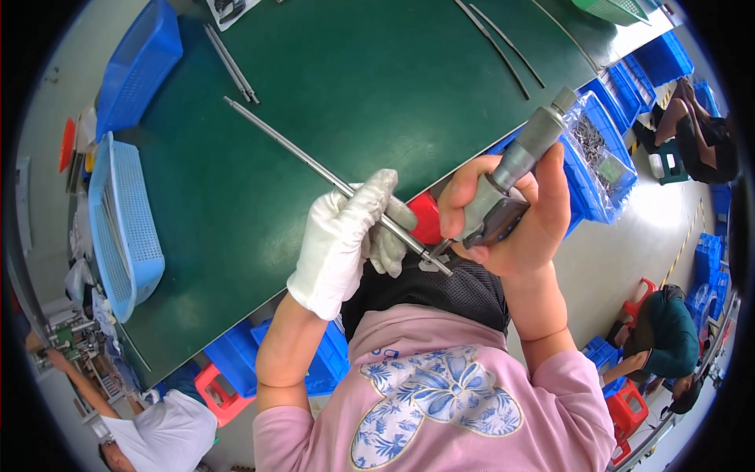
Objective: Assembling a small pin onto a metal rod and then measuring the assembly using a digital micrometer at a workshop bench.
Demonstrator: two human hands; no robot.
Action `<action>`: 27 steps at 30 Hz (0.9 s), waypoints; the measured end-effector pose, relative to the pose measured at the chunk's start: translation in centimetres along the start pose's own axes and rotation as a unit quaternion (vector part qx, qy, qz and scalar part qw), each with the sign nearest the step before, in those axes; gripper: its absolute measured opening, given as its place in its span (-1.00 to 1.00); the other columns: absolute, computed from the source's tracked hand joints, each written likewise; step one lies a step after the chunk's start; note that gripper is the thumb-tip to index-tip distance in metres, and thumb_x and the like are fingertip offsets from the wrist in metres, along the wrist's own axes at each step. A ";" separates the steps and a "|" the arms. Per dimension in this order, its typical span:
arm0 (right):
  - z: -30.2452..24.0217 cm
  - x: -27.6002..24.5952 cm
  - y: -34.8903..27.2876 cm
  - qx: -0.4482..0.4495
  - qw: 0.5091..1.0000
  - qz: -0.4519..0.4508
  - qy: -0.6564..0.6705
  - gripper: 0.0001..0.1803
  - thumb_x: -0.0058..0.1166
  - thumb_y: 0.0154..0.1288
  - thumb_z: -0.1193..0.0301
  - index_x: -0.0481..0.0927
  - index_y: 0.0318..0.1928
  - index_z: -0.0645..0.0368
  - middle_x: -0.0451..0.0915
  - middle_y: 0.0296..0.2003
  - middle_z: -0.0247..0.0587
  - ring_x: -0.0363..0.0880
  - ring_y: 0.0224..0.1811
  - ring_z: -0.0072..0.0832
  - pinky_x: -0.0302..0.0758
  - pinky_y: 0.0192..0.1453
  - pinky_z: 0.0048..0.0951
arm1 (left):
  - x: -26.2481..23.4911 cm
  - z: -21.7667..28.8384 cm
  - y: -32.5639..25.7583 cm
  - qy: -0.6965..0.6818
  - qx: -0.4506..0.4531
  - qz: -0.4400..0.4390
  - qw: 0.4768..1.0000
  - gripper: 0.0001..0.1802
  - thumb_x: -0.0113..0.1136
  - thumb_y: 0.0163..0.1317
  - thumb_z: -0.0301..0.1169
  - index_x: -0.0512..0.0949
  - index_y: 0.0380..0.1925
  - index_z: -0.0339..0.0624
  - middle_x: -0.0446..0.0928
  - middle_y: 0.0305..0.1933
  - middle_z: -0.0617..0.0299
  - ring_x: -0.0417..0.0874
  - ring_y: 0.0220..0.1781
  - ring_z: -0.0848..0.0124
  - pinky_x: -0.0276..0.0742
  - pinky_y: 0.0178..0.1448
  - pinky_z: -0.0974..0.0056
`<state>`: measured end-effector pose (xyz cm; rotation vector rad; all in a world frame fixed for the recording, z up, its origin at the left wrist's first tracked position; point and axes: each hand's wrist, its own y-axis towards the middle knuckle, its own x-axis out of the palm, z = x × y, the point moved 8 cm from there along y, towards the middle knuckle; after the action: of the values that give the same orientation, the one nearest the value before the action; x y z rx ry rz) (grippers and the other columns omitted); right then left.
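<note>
My left hand, in a white glove with greyed fingertips, is closed around a long thin metal rod. The rod slants from the upper left down to the right, its lower end just past my fingers. Bare, my right hand grips a digital micrometer by its frame, the thimble pointing up and to the right. The micrometer's jaws are at the rod's lower end; whether they touch it I cannot tell. Its display is turned away from view.
On the green table lie more metal rods and two thin dark rods. A light blue basket and a blue basket stand at left. Right of the table, a blue crate holds small metal parts. Other people sit around.
</note>
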<state>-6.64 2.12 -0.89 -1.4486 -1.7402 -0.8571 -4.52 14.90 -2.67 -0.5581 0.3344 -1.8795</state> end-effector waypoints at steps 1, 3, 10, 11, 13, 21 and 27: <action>0.0 -0.2 -0.1 0.009 1.000 0.013 -0.002 -0.08 -0.50 0.22 -0.30 0.54 -0.30 0.43 0.59 -0.49 0.07 0.40 -0.73 -0.49 0.25 -0.74 -0.62 | 0.1 0.0 0.1 0.000 -0.001 -0.006 1.000 -0.51 0.02 0.31 -0.12 0.56 -0.62 -0.31 0.44 -0.81 0.22 0.41 -0.85 0.49 0.23 -0.77 0.49; 0.3 -0.2 -0.1 0.034 0.998 0.044 -0.016 -0.08 -0.47 0.21 -0.32 0.55 -0.30 0.40 0.59 -0.50 0.03 0.42 -0.71 -0.50 0.23 -0.75 -0.61 | -0.1 -0.1 0.0 -0.015 -0.008 -0.004 1.000 -0.52 0.02 0.31 -0.11 0.55 -0.61 -0.30 0.43 -0.81 0.23 0.41 -0.84 0.49 0.23 -0.77 0.49; 0.8 0.1 0.3 0.030 0.998 0.035 -0.046 -0.13 -0.40 0.21 -0.29 0.56 -0.30 0.38 0.59 -0.50 -0.01 0.38 -0.72 -0.55 0.22 -0.73 -0.61 | -1.0 -0.2 0.0 -0.027 0.006 0.012 1.000 -0.52 0.03 0.31 -0.12 0.55 -0.63 -0.30 0.43 -0.82 0.19 0.40 -0.84 0.47 0.26 -0.76 0.46; 0.7 0.1 0.3 0.028 0.998 0.036 -0.046 -0.13 -0.40 0.21 -0.29 0.56 -0.30 0.38 0.59 -0.50 -0.01 0.38 -0.72 -0.55 0.22 -0.73 -0.61 | -0.9 -0.2 0.0 -0.026 0.006 0.010 1.000 -0.52 0.03 0.31 -0.12 0.55 -0.63 -0.30 0.43 -0.82 0.19 0.40 -0.84 0.47 0.26 -0.76 0.46; 1.0 0.0 0.3 0.038 0.998 0.040 -0.042 -0.12 -0.43 0.23 -0.30 0.55 -0.30 0.37 0.59 -0.50 -0.02 0.37 -0.72 -0.54 0.21 -0.74 -0.60 | -1.1 -0.1 -0.1 -0.028 0.004 0.025 0.999 -0.52 0.04 0.30 -0.12 0.55 -0.63 -0.31 0.43 -0.82 0.19 0.40 -0.84 0.47 0.27 -0.75 0.45; 1.0 -0.1 0.1 0.058 0.996 0.045 0.044 -0.08 -0.51 0.25 -0.31 0.54 -0.29 0.40 0.57 -0.48 0.09 0.42 -0.68 -0.47 0.26 -0.74 -0.60 | -0.4 0.0 -0.2 -0.035 -0.005 0.011 0.999 -0.52 0.03 0.31 -0.13 0.55 -0.64 -0.30 0.43 -0.82 0.20 0.41 -0.84 0.47 0.28 -0.75 0.45; 0.5 0.1 0.3 0.039 0.997 0.073 -0.006 -0.21 -0.54 0.33 -0.15 0.47 -0.33 0.42 0.51 -0.52 0.17 0.30 -0.75 -0.44 0.23 -0.78 -0.60 | -0.6 -0.2 0.1 -0.021 -0.012 0.012 1.000 -0.52 0.03 0.31 -0.13 0.55 -0.63 -0.30 0.43 -0.82 0.20 0.41 -0.84 0.47 0.29 -0.74 0.44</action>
<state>-6.44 2.62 -1.00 -1.5112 -1.6367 -0.6980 -4.41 15.42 -3.04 -0.6065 0.3344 -1.8392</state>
